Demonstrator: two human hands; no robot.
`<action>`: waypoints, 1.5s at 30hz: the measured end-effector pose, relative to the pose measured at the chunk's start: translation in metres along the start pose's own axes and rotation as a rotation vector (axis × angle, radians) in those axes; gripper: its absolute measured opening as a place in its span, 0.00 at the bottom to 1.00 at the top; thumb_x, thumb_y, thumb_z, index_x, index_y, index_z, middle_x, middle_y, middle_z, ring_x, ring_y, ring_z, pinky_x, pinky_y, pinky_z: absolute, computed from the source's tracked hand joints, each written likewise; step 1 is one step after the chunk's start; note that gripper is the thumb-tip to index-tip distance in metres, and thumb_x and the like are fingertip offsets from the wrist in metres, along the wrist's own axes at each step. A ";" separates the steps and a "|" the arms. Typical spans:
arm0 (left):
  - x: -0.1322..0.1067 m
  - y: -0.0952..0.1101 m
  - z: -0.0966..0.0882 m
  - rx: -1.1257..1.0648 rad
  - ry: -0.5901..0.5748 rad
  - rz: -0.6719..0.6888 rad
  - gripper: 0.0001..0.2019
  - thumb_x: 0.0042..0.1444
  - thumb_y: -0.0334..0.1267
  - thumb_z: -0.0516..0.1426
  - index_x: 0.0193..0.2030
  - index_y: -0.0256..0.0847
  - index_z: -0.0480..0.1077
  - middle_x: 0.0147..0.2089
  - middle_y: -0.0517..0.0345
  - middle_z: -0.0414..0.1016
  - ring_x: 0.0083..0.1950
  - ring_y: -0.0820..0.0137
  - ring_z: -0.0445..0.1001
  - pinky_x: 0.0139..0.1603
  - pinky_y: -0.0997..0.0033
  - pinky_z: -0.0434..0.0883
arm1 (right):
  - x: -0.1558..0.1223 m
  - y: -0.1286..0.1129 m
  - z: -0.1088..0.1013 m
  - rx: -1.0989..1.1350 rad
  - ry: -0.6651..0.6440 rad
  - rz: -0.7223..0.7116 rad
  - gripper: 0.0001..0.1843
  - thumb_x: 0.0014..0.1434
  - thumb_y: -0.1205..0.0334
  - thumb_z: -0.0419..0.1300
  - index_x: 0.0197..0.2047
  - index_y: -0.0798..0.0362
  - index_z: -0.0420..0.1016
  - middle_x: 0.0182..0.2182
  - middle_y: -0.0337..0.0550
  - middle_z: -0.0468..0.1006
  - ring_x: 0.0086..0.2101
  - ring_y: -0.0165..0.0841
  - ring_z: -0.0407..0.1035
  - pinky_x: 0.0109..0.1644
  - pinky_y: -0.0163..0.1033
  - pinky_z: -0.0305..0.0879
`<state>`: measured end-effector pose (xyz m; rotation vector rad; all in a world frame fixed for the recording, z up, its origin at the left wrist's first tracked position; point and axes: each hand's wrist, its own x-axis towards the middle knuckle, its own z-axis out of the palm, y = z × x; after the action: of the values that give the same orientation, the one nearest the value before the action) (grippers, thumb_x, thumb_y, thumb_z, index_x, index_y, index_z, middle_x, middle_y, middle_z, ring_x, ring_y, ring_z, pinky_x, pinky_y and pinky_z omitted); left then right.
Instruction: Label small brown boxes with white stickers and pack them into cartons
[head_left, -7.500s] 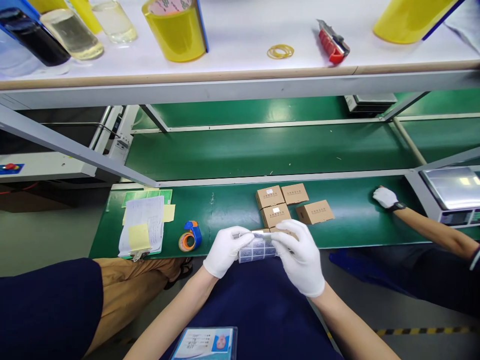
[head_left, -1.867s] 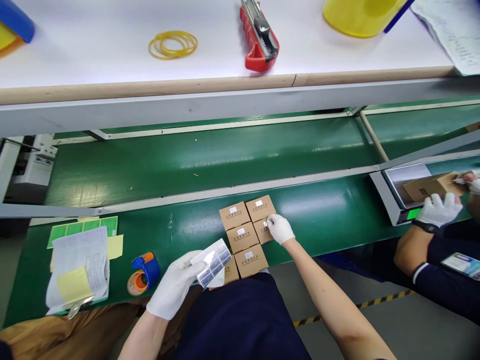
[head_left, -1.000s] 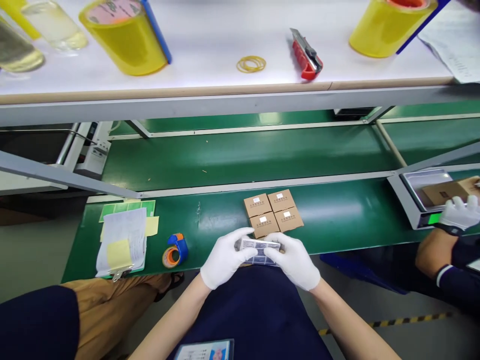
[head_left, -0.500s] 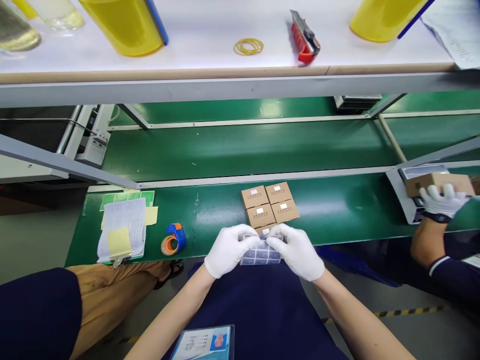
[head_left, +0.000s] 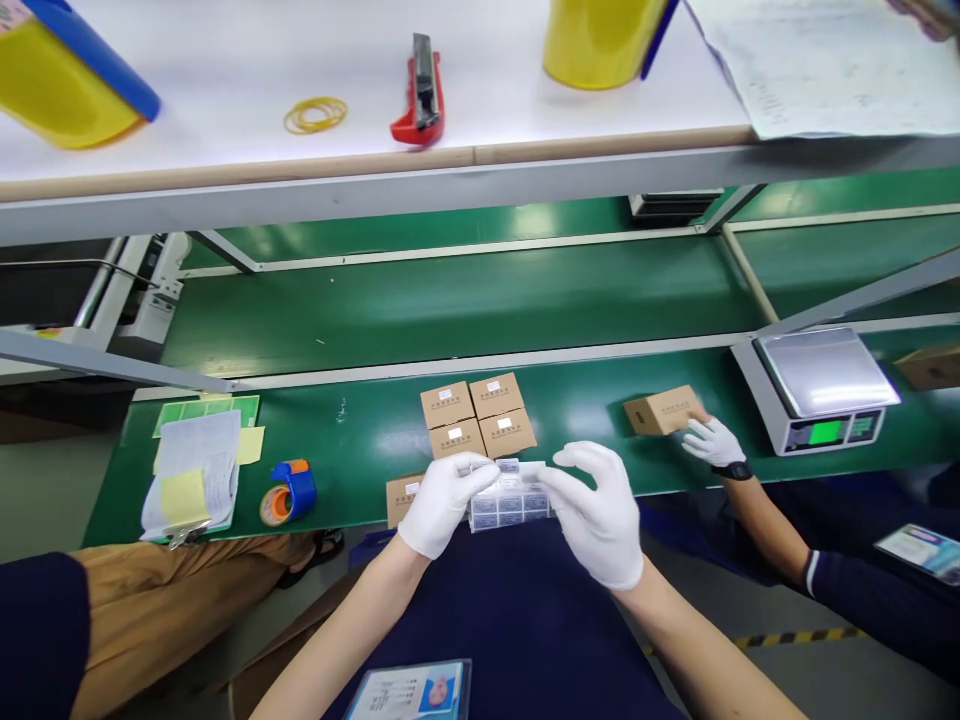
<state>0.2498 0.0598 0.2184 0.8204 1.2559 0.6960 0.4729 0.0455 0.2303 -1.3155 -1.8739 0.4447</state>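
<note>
My left hand (head_left: 441, 503), in a white glove, pinches the left part of a clear sheet of printed labels (head_left: 510, 510) in front of my body. At the sheet's right edge is my gloved right hand (head_left: 600, 515), its thumb touching a pale strip there and its index finger raised apart from the thumb. Just beyond the sheet, small brown cardboard boxes (head_left: 480, 415) with white stickers sit in a tight block on the green bench. Another small brown box (head_left: 401, 497) lies beside my left hand, partly covered by it.
To the right, a co-worker's gloved hand (head_left: 712, 445) touches a brown box (head_left: 664, 410) near a digital scale (head_left: 821, 385). A tape dispenser (head_left: 291, 492) and a clipboard with papers (head_left: 196, 475) lie left. The shelf above bears a red utility knife (head_left: 421, 95) and rubber bands (head_left: 316, 115).
My view has swung right. My right hand has drawn slightly away from the left, its fingers parting. A small box now shows left of my hands. The co-worker's box has left the scale for the bench.
</note>
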 end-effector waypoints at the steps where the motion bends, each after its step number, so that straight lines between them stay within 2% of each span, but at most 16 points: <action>1: 0.003 0.000 0.010 0.000 0.001 0.005 0.12 0.58 0.48 0.67 0.37 0.40 0.81 0.38 0.54 0.83 0.41 0.61 0.79 0.42 0.66 0.72 | 0.000 0.004 -0.004 0.041 -0.001 0.035 0.18 0.65 0.69 0.63 0.55 0.39 0.80 0.49 0.44 0.79 0.53 0.45 0.72 0.58 0.56 0.71; 5: 0.010 0.005 0.046 0.032 0.006 0.010 0.12 0.57 0.47 0.67 0.38 0.39 0.82 0.39 0.54 0.83 0.41 0.62 0.78 0.43 0.67 0.71 | 0.005 0.020 -0.016 0.135 -0.053 0.143 0.31 0.68 0.69 0.59 0.71 0.40 0.65 0.44 0.42 0.82 0.46 0.41 0.76 0.53 0.51 0.75; 7: 0.011 0.009 0.059 0.032 -0.010 0.008 0.13 0.59 0.47 0.65 0.38 0.39 0.82 0.38 0.54 0.82 0.40 0.62 0.77 0.42 0.67 0.71 | 0.006 0.028 -0.022 0.101 -0.069 0.061 0.33 0.69 0.69 0.58 0.73 0.38 0.63 0.41 0.41 0.82 0.44 0.41 0.76 0.52 0.51 0.75; 10: 0.012 0.015 0.075 0.031 -0.035 0.007 0.15 0.62 0.49 0.62 0.37 0.38 0.81 0.37 0.54 0.81 0.39 0.63 0.76 0.40 0.67 0.70 | 0.004 0.036 -0.032 0.104 -0.028 -0.075 0.35 0.68 0.71 0.58 0.73 0.34 0.62 0.46 0.41 0.82 0.47 0.41 0.76 0.58 0.56 0.73; 13: 0.013 0.017 0.085 0.082 -0.003 0.007 0.14 0.61 0.49 0.62 0.38 0.38 0.80 0.36 0.54 0.81 0.38 0.63 0.77 0.40 0.66 0.71 | 0.001 0.040 -0.032 0.214 0.033 -0.020 0.38 0.69 0.72 0.57 0.76 0.35 0.56 0.52 0.43 0.81 0.51 0.41 0.77 0.61 0.56 0.74; 17: 0.013 0.017 0.096 0.102 -0.018 0.000 0.14 0.60 0.47 0.64 0.43 0.38 0.81 0.39 0.53 0.82 0.40 0.62 0.78 0.41 0.67 0.73 | -0.001 0.047 -0.022 0.290 -0.027 0.102 0.36 0.71 0.69 0.56 0.77 0.39 0.55 0.57 0.45 0.79 0.50 0.40 0.78 0.55 0.48 0.79; 22: 0.020 0.013 0.104 -0.089 -0.137 -0.134 0.19 0.53 0.41 0.70 0.50 0.37 0.80 0.42 0.50 0.84 0.42 0.61 0.81 0.46 0.64 0.75 | -0.010 0.052 -0.022 0.349 0.069 -0.080 0.38 0.68 0.72 0.57 0.77 0.39 0.54 0.56 0.45 0.80 0.51 0.41 0.78 0.54 0.48 0.79; 24: 0.026 0.009 0.102 -0.108 -0.135 -0.170 0.19 0.53 0.41 0.70 0.50 0.37 0.81 0.42 0.49 0.84 0.42 0.59 0.82 0.45 0.63 0.75 | -0.011 0.065 -0.028 0.381 0.080 -0.050 0.36 0.67 0.72 0.58 0.74 0.40 0.59 0.54 0.45 0.81 0.50 0.40 0.78 0.56 0.48 0.78; 27: 0.032 0.006 0.092 -0.108 -0.091 -0.143 0.20 0.52 0.42 0.70 0.51 0.40 0.81 0.49 0.46 0.84 0.49 0.53 0.82 0.50 0.60 0.76 | -0.002 0.125 -0.038 0.353 0.119 0.175 0.32 0.68 0.67 0.58 0.73 0.44 0.61 0.55 0.47 0.79 0.53 0.41 0.76 0.64 0.53 0.72; 30: 0.032 0.007 0.075 -0.060 -0.043 -0.111 0.19 0.54 0.44 0.69 0.52 0.43 0.82 0.53 0.47 0.84 0.54 0.50 0.81 0.52 0.58 0.77 | 0.010 0.233 -0.049 0.133 0.235 0.352 0.41 0.64 0.58 0.62 0.76 0.48 0.52 0.69 0.55 0.64 0.64 0.48 0.65 0.71 0.61 0.61; 33: 0.025 0.012 0.057 -0.050 -0.012 -0.104 0.18 0.58 0.46 0.67 0.54 0.44 0.82 0.57 0.47 0.83 0.59 0.48 0.79 0.58 0.55 0.77 | 0.008 0.341 -0.058 -0.011 0.109 0.524 0.57 0.54 0.51 0.69 0.78 0.54 0.45 0.74 0.63 0.52 0.67 0.56 0.59 0.71 0.66 0.57; 35: 0.019 0.013 0.044 -0.082 0.020 -0.116 0.20 0.59 0.45 0.67 0.57 0.43 0.80 0.60 0.45 0.81 0.62 0.47 0.77 0.61 0.54 0.76 | -0.001 0.384 -0.058 0.029 0.031 0.590 0.63 0.50 0.52 0.71 0.79 0.55 0.41 0.75 0.66 0.49 0.65 0.55 0.64 0.69 0.63 0.63; 36: 0.016 0.013 0.037 -0.103 0.049 -0.120 0.21 0.58 0.45 0.67 0.58 0.42 0.80 0.61 0.45 0.80 0.63 0.47 0.77 0.61 0.54 0.76 | -0.005 0.394 -0.055 0.055 0.011 0.598 0.64 0.49 0.53 0.71 0.79 0.55 0.39 0.75 0.66 0.48 0.63 0.54 0.66 0.67 0.61 0.65; 39: 0.008 0.008 0.013 -0.169 0.165 -0.115 0.21 0.55 0.43 0.70 0.55 0.42 0.81 0.60 0.45 0.81 0.62 0.48 0.78 0.59 0.58 0.78 | -0.020 0.388 -0.038 0.103 -0.019 0.555 0.67 0.47 0.55 0.72 0.80 0.51 0.36 0.77 0.64 0.41 0.62 0.53 0.68 0.65 0.58 0.68; 42: 0.001 0.003 -0.015 -0.202 0.274 -0.086 0.20 0.54 0.43 0.70 0.53 0.42 0.82 0.59 0.46 0.82 0.60 0.51 0.79 0.55 0.63 0.80 | -0.040 0.346 -0.009 0.123 -0.096 0.499 0.66 0.50 0.54 0.72 0.80 0.48 0.35 0.78 0.62 0.34 0.64 0.55 0.65 0.66 0.61 0.67; 45: -0.007 0.006 -0.041 -0.229 0.367 -0.049 0.20 0.54 0.42 0.70 0.53 0.42 0.81 0.58 0.46 0.82 0.58 0.52 0.80 0.51 0.64 0.81 | -0.066 0.293 0.028 0.103 -0.144 0.482 0.63 0.54 0.54 0.70 0.80 0.48 0.35 0.78 0.60 0.30 0.70 0.57 0.55 0.70 0.64 0.59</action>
<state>0.2080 0.0631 0.2227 0.4845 1.4844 0.9610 0.6452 0.1076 -0.0087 -1.7013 -1.6088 0.8906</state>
